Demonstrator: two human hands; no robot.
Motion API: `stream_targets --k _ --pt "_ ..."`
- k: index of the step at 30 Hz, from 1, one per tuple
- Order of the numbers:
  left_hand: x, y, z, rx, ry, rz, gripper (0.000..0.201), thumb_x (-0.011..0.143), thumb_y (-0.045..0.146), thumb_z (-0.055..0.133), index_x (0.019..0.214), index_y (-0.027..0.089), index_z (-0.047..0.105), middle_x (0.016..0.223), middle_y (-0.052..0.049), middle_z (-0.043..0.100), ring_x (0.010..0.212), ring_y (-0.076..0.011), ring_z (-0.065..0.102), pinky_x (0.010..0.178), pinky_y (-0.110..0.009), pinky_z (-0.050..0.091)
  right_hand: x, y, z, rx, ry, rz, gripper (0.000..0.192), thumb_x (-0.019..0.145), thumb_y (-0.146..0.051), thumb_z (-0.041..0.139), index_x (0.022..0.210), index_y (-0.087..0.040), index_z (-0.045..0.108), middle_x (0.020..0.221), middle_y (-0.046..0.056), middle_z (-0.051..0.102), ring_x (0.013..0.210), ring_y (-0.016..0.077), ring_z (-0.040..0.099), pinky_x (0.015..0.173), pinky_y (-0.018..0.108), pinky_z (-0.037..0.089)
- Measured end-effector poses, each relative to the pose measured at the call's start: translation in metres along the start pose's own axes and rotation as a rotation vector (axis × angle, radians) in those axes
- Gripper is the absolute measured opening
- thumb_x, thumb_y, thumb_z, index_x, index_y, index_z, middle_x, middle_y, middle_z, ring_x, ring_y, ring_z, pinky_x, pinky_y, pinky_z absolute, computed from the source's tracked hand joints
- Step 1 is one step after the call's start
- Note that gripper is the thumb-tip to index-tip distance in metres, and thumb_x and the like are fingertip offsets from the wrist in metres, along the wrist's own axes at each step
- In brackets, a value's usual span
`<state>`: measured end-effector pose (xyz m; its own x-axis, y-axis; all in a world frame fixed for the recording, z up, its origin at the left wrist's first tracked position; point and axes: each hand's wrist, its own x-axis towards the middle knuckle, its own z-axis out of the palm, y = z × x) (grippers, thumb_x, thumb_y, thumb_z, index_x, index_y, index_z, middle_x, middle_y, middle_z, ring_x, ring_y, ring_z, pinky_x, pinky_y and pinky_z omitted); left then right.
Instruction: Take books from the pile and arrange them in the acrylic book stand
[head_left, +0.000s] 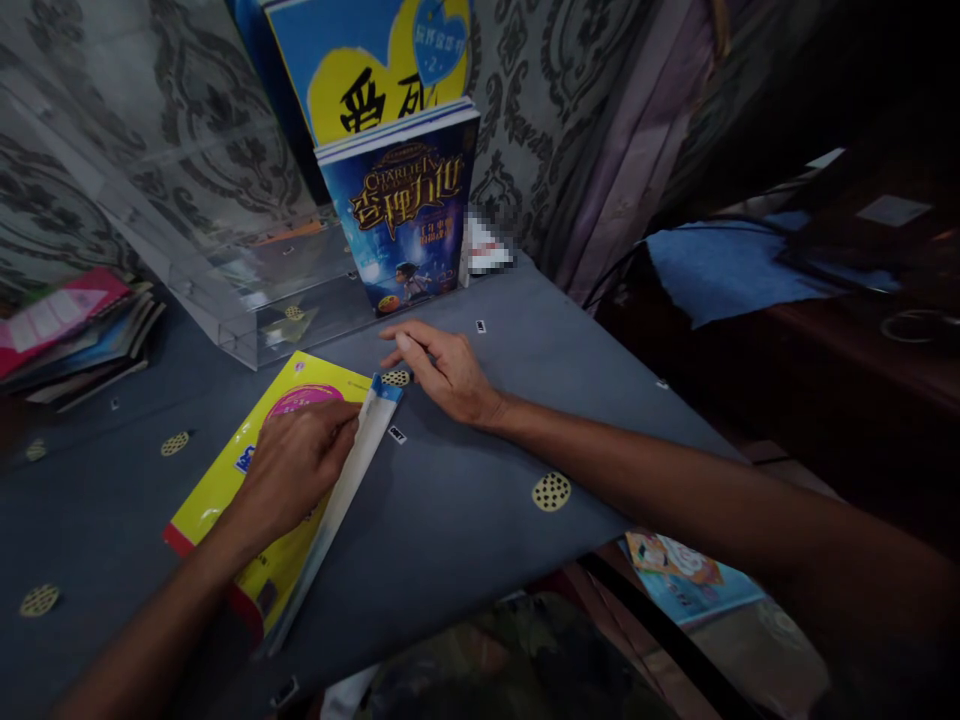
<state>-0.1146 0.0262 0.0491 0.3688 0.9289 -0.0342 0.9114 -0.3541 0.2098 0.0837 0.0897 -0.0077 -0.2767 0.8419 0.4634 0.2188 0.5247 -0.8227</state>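
A yellow book (311,372) with a pink oval and a red bottom edge lies on the grey table, its white page edges facing right. Over its cover rests my left hand (304,460), fingers curled and pinching at the right edge near the top corner. My right hand (448,375) hovers just right of that corner, its fingers loosely stretched and holding nothing. Behind it a dark blue book (409,225) with gold lettering stands upright, with other books against its back. Whether my left hand pinches the cover alone or also pages is hidden.
A clear acrylic holder (236,335) stands at the back, beside a tall blue and yellow book (360,60). Several books (71,330) are stacked at the far left. Past the right table edge lie a blue cloth (720,270) and, lower, a colourful book (690,580).
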Motion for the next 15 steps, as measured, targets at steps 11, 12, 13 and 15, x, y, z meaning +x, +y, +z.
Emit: stream_targets --k 11,12,13,15 --pt "-0.005 0.007 0.01 0.08 0.031 0.037 0.036 0.097 0.029 0.04 0.106 0.021 0.074 0.113 -0.007 0.076 0.101 -0.0256 0.071 0.086 -0.036 0.053 -0.002 0.002 0.002 -0.172 -0.166 -0.07 0.041 0.106 -0.037 0.035 0.091 -0.017 0.067 0.071 0.0 0.066 0.067 0.0131 0.06 0.071 0.026 0.04" --pt "-0.006 0.008 0.011 0.091 0.033 0.038 0.036 0.097 0.029 0.04 0.107 0.021 0.074 0.114 -0.007 0.076 0.102 -0.0259 0.071 0.086 -0.037 0.053 -0.002 0.003 0.002 -0.233 -0.213 -0.082 0.042 0.106 -0.036 0.035 0.087 -0.017 0.067 0.069 0.0 0.064 0.064 0.0128 0.057 0.068 0.026 0.038" --pt "-0.006 0.008 0.012 0.099 0.032 0.037 0.035 0.097 0.028 0.042 0.107 0.02 0.074 0.115 -0.008 0.075 0.102 -0.026 0.071 0.087 -0.037 0.054 -0.002 0.003 0.003 -0.293 -0.254 -0.097 0.043 0.106 -0.036 0.035 0.084 -0.017 0.066 0.067 0.0 0.062 0.062 0.0126 0.054 0.067 0.026 0.035" --pt "-0.008 0.008 0.014 0.106 0.03 0.042 0.033 0.097 0.027 0.043 0.106 0.02 0.074 0.118 -0.008 0.075 0.103 -0.0253 0.072 0.088 -0.036 0.055 -0.002 0.005 0.004 -0.394 -0.296 -0.13 0.043 0.105 -0.036 0.035 0.08 -0.017 0.066 0.065 0.001 0.061 0.06 0.0126 0.05 0.064 0.027 0.032"
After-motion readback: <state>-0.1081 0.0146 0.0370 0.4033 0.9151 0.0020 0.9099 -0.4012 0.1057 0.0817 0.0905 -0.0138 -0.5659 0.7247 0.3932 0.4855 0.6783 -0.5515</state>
